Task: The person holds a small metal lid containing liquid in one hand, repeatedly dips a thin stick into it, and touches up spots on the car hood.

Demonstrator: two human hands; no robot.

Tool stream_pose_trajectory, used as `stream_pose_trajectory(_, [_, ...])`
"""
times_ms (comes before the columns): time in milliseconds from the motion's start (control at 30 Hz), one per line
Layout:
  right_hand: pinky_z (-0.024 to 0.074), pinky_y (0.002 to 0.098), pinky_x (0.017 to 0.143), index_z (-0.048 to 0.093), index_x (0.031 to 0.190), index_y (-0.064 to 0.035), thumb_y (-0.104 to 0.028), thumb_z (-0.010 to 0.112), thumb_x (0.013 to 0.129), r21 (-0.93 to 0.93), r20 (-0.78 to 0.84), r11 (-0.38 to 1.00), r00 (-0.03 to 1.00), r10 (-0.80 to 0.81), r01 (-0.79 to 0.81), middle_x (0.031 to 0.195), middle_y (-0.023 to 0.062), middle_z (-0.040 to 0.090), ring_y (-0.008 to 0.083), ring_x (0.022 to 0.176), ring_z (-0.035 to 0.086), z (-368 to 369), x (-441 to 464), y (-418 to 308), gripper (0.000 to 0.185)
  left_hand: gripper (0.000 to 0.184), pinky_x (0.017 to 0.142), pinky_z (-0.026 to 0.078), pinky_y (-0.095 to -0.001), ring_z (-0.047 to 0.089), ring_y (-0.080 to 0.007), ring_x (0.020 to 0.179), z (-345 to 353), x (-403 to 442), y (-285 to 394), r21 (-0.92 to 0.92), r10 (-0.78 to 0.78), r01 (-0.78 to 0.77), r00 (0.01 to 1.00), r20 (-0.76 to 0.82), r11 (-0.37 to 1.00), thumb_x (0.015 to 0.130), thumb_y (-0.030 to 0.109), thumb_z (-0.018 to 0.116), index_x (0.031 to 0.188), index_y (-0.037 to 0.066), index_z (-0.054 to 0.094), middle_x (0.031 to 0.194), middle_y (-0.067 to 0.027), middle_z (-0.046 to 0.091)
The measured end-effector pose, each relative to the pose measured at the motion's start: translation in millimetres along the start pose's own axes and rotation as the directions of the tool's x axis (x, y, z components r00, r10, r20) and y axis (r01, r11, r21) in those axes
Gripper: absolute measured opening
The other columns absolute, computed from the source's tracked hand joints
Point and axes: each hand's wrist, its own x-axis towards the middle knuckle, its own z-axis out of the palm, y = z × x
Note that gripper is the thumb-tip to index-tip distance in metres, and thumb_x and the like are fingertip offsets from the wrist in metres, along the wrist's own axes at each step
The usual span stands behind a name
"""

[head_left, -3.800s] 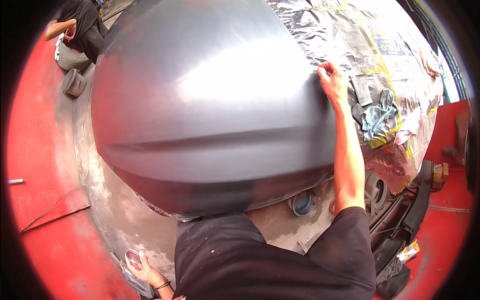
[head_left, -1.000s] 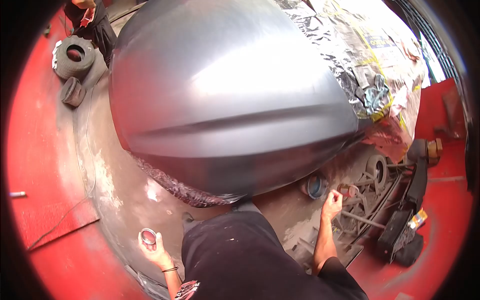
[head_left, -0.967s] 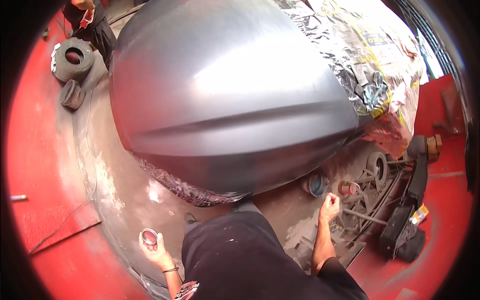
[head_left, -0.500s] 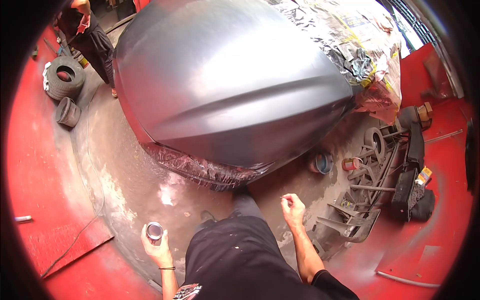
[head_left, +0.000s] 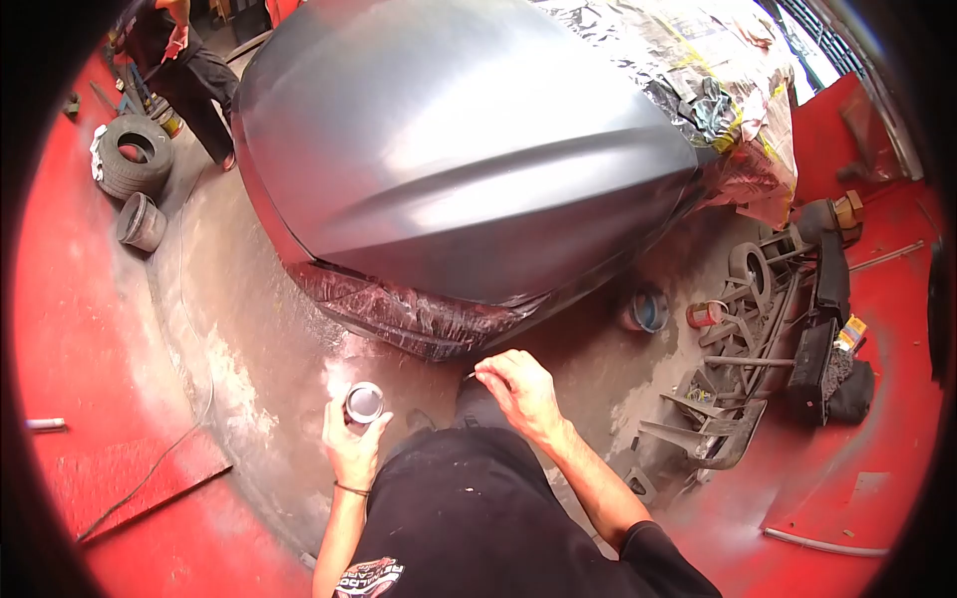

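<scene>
My left hand (head_left: 350, 450) is wrapped round a small round can (head_left: 364, 403) with a greyish top face, held upright in front of my body. Whether that face is a lid or the contents I cannot tell. To the right, my right hand (head_left: 522, 395) pinches a small thin object (head_left: 472, 375) between thumb and fingertips, too small to name. The two hands are apart. Beyond them stands a car with a matte dark grey hood (head_left: 469, 149). Its front end is wrapped in clear plastic film (head_left: 419, 317).
Paper and plastic masking (head_left: 768, 179) covers the car's windshield side. On the right are a bucket (head_left: 648, 311), a red can (head_left: 704, 314) and loose car parts (head_left: 738, 429). A tire (head_left: 135, 179) and a person in dark trousers (head_left: 199, 95) are at left. A cable (head_left: 211, 384) crosses the floor.
My left hand has moved up and right with the can. My right hand has come left and up, closer to the can. The view has shifted slightly.
</scene>
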Motion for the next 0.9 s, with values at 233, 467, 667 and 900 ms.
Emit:
stream_pose_trajectory(233, [0.0601, 0.0440, 0.082, 0.076, 0.107, -0.0082, -0.006, 0.085, 0.094, 0.012, -0.004, 0.999, 0.999, -0.047, 0.047, 0.097, 0.0078, 0.073, 0.0296, 0.090, 0.072, -17.8, 28.7, -63.7, 0.016, 0.081, 0.105, 0.063, -0.0437, 0.078, -0.0320, 0.120, 26.0, 22.0, 38.8, -0.054, 0.223, -0.220, 0.973, 0.052, 0.974, 0.082, 0.017, 0.105, 0.153, 0.001, 0.068, 0.131, -0.0179, 0.077])
stream_pose_trajectory(467, [0.0605, 0.0456, 0.083, 0.075, 0.108, -0.0065, -0.004, 0.083, 0.094, -0.027, -0.098, 0.997, 0.992, -0.081, 0.079, 0.096, 0.0109, 0.072, 0.0329, 0.091, 0.073, -46.5, 41.0, -91.8, 0.017, 0.077, 0.102, 0.063, -0.0444, 0.078, -0.0349, 0.118, 42.3, 37.8, 98.3, -0.134, 0.393, -0.376, 0.908, 0.143, 0.917, 0.085, 0.020, 0.102, 0.152, 0.000, 0.067, 0.127, -0.0186, 0.075])
stream_pose_trajectory(667, [0.0595, 0.0458, 0.082, 0.076, 0.106, -0.0083, -0.007, 0.084, 0.095, -0.240, -0.084, 0.963, 0.986, -0.145, 0.121, 0.096, 0.0089, 0.074, 0.0319, 0.091, 0.072, -84.2, 50.8, -94.1, 0.014, 0.070, 0.101, 0.064, -0.0470, 0.079, -0.0386, 0.116, 63.0, 54.0, 134.0, -0.249, 0.495, -0.446, 0.848, 0.188, 0.860, 0.083, 0.020, 0.101, 0.141, 0.001, 0.069, 0.128, -0.0197, 0.077])
stream_pose_trajectory(900, [0.0601, 0.0434, 0.082, 0.076, 0.106, -0.0072, -0.006, 0.083, 0.096, -0.307, -0.113, 0.945, 0.981, -0.155, 0.114, 0.096, 0.0073, 0.075, 0.0292, 0.090, 0.073, -110.4, 64.8, -88.1, 0.013, 0.067, 0.098, 0.065, -0.0429, 0.082, -0.0316, 0.111, 83.2, 66.5, 163.6, -0.282, 0.487, -0.422, 0.844, 0.225, 0.862, 0.081, 0.022, 0.103, 0.137, 0.002, 0.072, 0.121, -0.0167, 0.081])
